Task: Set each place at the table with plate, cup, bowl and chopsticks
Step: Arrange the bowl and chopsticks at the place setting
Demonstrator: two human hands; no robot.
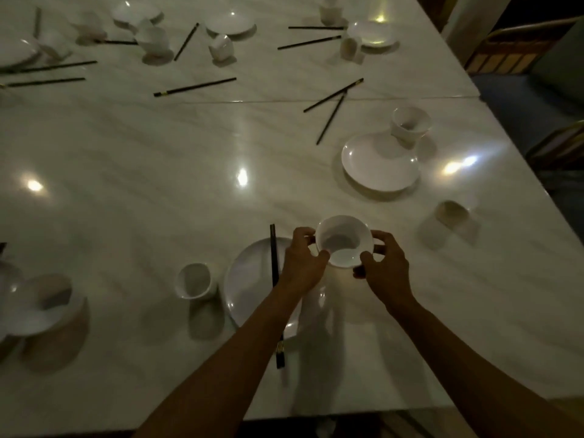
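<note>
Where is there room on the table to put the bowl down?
Both hands, left hand and right hand, hold the bowl. Bare table stretches wide to the left, beyond the near plate and cup. A smaller patch lies right of the hands, before the tipped cup. The far end is crowded.

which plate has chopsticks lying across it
The near plate under the left hand; a black pair crosses it. The other plates are bare.
</note>
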